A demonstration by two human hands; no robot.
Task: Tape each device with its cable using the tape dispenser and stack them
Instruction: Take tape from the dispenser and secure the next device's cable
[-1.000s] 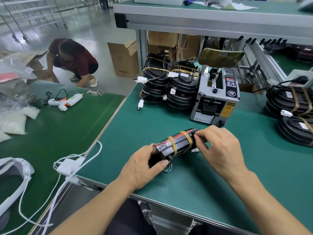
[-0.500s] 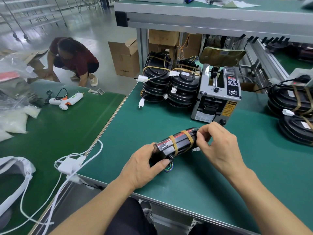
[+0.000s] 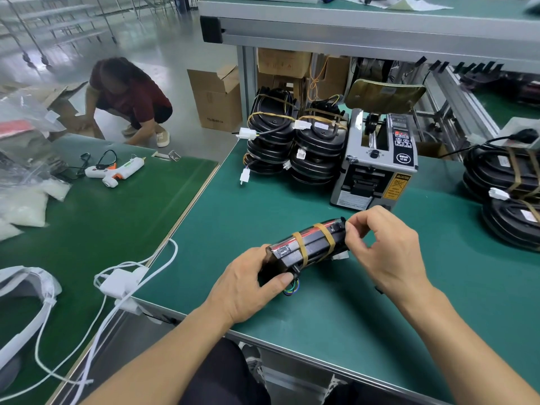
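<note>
A black device [image 3: 308,247] with a red strip and two brown tape bands stands on edge on the green table [image 3: 438,302]. My left hand [image 3: 245,285] grips its near end, where coloured wires stick out. My right hand [image 3: 385,252] is at its far end, thumb and fingers curled and pinching at the device's top corner. Behind them stands the grey tape dispenser [image 3: 377,162]. Two stacks of taped black devices [image 3: 295,141] stand to the dispenser's left. More black devices [image 3: 505,194] lie at the right edge.
A second green table [image 3: 87,229] on the left carries a white glue gun [image 3: 117,171], plastic bags [image 3: 23,200] and white cables [image 3: 122,285]. A person [image 3: 128,97] crouches on the floor beyond it, near cardboard boxes [image 3: 219,97]. A metal shelf [image 3: 365,27] overhangs the back.
My right hand has lifted slightly at the device's far end, its fingers now pinching higher at the top corner. My left hand holds the device in the same place.
</note>
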